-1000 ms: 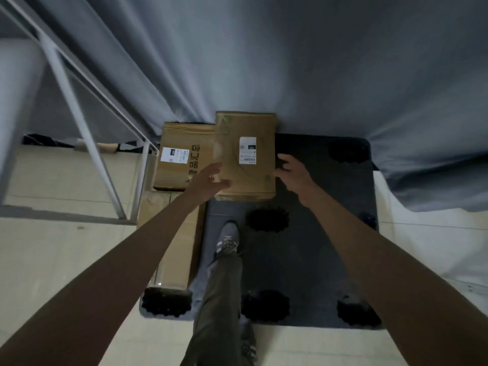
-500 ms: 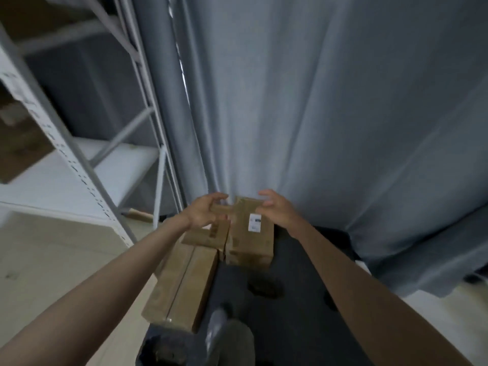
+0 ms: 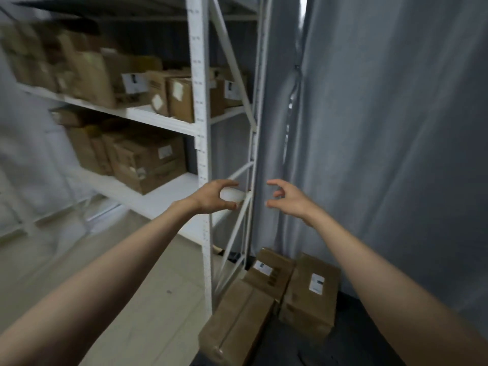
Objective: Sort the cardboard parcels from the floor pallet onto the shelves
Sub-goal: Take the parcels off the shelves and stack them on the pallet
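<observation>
Left hand [image 3: 214, 196]: mid-frame, fingers curled, nothing clearly held.
Right hand [image 3: 286, 198]: beside it, fingers half-curled, empty.
Parcels [image 3: 310, 291]: bottom centre on dark pallet [image 3: 351, 339] — long axes pointing away toward the curtain [image 3: 383, 128].
Shelves [image 3: 163, 120]: upper left — stocked with boxes.

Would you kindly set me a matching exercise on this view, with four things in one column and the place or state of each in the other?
Things:
1. right hand
2. labelled parcel
3. large box
4. curtain

Places or states:
A. grey, hanging to the right of the rack
B. sitting on the lower white shelf
C. standing on the dark floor pallet
D. raised in the air, holding nothing

Pairs: 1-D, 2-C, 3-B, 4-A.
</observation>
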Demonstrator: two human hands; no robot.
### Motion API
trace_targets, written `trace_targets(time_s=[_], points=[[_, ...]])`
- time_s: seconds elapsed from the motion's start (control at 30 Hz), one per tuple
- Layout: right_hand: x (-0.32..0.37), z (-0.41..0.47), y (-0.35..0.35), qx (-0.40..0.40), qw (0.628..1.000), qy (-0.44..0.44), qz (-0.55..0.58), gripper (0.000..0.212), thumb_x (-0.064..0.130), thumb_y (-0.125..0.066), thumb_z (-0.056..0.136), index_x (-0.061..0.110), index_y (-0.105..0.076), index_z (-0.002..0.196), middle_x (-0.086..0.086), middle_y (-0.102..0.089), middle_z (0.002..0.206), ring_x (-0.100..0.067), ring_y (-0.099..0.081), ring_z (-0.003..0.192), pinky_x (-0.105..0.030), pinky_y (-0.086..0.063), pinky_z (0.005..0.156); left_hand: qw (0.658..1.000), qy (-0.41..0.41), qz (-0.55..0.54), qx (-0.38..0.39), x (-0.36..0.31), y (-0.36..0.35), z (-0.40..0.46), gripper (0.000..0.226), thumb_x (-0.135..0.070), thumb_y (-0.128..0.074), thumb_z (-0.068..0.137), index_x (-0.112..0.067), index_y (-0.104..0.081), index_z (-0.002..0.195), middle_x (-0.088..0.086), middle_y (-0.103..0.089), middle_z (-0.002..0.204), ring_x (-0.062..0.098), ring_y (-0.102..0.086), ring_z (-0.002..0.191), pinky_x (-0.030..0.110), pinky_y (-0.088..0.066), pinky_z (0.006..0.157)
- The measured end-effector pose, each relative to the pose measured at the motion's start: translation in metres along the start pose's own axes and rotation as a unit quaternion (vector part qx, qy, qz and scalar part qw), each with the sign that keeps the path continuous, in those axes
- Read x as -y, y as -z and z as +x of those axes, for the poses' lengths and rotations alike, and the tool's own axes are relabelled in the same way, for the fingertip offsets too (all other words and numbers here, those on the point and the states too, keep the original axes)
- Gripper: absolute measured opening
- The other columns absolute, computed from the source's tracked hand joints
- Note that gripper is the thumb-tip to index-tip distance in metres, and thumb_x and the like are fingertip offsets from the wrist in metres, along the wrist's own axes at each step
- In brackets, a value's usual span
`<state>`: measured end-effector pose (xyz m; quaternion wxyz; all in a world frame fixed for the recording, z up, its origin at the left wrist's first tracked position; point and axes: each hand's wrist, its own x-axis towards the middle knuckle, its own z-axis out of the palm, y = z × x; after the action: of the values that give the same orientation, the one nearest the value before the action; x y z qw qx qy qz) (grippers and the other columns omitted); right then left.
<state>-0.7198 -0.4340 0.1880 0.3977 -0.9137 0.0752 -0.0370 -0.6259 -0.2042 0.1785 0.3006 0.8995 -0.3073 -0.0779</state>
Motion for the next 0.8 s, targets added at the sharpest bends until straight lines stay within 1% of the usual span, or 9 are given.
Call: trace_targets(time_s=[0.1, 0.17, 0.3, 0.37, 0.43, 0.5, 0.57, 0.73, 0.8], points=[[0.050, 0.028, -0.052, 0.035, 0.999, 0.040, -0.008, 0.063, 0.016, -0.075, 0.088, 0.024, -0.050, 0.145, -0.007, -0.052, 0.113, -0.017, -0.054, 0.098, -0.026, -0.046, 0.078, 0.999, 0.039, 0.031, -0.022, 0.053, 0.040, -0.041, 0.074, -0.041, -0.079, 0.085, -0.027, -0.045, 0.149, 0.001, -0.044, 0.154, 0.024, -0.042, 0.140, 0.036, -0.038, 0.112], [0.086, 0.044, -0.094, 0.056, 0.997, 0.060, -0.001, 0.064, 0.018, -0.076, 0.087, 0.024, -0.050, 0.145, -0.007, -0.052, 0.115, -0.017, -0.054, 0.100, -0.029, -0.046, 0.080, 0.996, 0.072, 0.050, -0.028, 0.092, 0.070, -0.073, 0.075, -0.041, -0.078, 0.085, -0.026, -0.043, 0.150, 0.000, -0.042, 0.155, 0.023, -0.040, 0.141, 0.032, -0.035, 0.111], [0.163, 0.068, -0.187, 0.123, 0.988, 0.094, 0.005, 0.066, 0.027, -0.075, 0.089, 0.030, -0.045, 0.147, -0.007, -0.051, 0.124, -0.018, -0.052, 0.101, -0.021, -0.042, 0.064, 0.984, 0.139, 0.099, -0.044, 0.173, 0.139, -0.141, 0.075, -0.041, -0.076, 0.087, -0.021, -0.042, 0.151, 0.005, -0.043, 0.155, 0.024, -0.041, 0.140, 0.033, -0.034, 0.110], [0.197, 0.076, -0.230, 0.139, 0.984, 0.107, 0.009, 0.067, 0.028, -0.074, 0.089, 0.031, -0.043, 0.148, -0.010, -0.051, 0.132, -0.018, -0.052, 0.104, -0.022, -0.044, 0.070, 0.980, 0.164, 0.102, -0.051, 0.210, 0.173, -0.169, 0.073, -0.037, -0.076, 0.088, -0.019, -0.042, 0.151, 0.006, -0.041, 0.156, 0.025, -0.041, 0.140, 0.032, -0.034, 0.110], [0.227, 0.083, -0.265, 0.150, 0.982, 0.118, 0.008, 0.069, 0.028, -0.075, 0.089, 0.030, -0.042, 0.149, -0.012, -0.051, 0.138, -0.018, -0.052, 0.109, -0.029, -0.047, 0.080, 0.977, 0.182, 0.101, -0.052, 0.241, 0.204, -0.191, 0.073, -0.033, -0.076, 0.089, -0.017, -0.041, 0.151, 0.005, -0.040, 0.157, 0.025, -0.041, 0.141, 0.030, -0.033, 0.112], [0.254, 0.091, -0.292, 0.156, 0.980, 0.125, 0.000, 0.071, 0.027, -0.075, 0.088, 0.029, -0.041, 0.150, -0.012, -0.050, 0.142, -0.021, -0.053, 0.117, -0.032, -0.050, 0.088, 0.975, 0.192, 0.102, -0.051, 0.268, 0.230, -0.204, 0.074, -0.032, -0.076, 0.089, -0.015, -0.040, 0.152, 0.007, -0.040, 0.157, 0.025, -0.040, 0.142, 0.033, -0.032, 0.116], [0.274, 0.101, -0.312, 0.153, 0.980, 0.127, -0.003, 0.072, 0.027, -0.075, 0.087, 0.028, -0.041, 0.151, -0.011, -0.049, 0.145, -0.023, -0.053, 0.122, -0.035, -0.050, 0.094, 0.974, 0.198, 0.096, -0.054, 0.290, 0.250, -0.210, 0.074, -0.032, -0.075, 0.089, -0.015, -0.040, 0.152, 0.008, -0.039, 0.157, 0.027, -0.040, 0.142, 0.034, -0.033, 0.115], [0.301, 0.125, -0.343, 0.150, 0.981, 0.125, -0.019, 0.073, 0.025, -0.074, 0.088, 0.026, -0.039, 0.152, -0.012, -0.045, 0.150, -0.030, -0.049, 0.132, -0.042, -0.048, 0.102, 0.975, 0.195, 0.099, -0.042, 0.334, 0.270, -0.203, 0.074, -0.038, -0.075, 0.089, -0.020, -0.041, 0.152, 0.006, -0.040, 0.157, 0.027, -0.042, 0.141, 0.033, -0.034, 0.111], [0.308, 0.140, -0.352, 0.148, 0.981, 0.121, -0.024, 0.072, 0.024, -0.073, 0.089, 0.026, -0.039, 0.152, -0.012, -0.044, 0.150, -0.030, -0.049, 0.132, -0.041, -0.050, 0.100, 0.977, 0.190, 0.091, -0.040, 0.352, 0.273, -0.191, 0.074, -0.040, -0.074, 0.089, -0.021, -0.041, 0.152, 0.005, -0.040, 0.157, 0.027, -0.043, 0.140, 0.034, -0.036, 0.110]])
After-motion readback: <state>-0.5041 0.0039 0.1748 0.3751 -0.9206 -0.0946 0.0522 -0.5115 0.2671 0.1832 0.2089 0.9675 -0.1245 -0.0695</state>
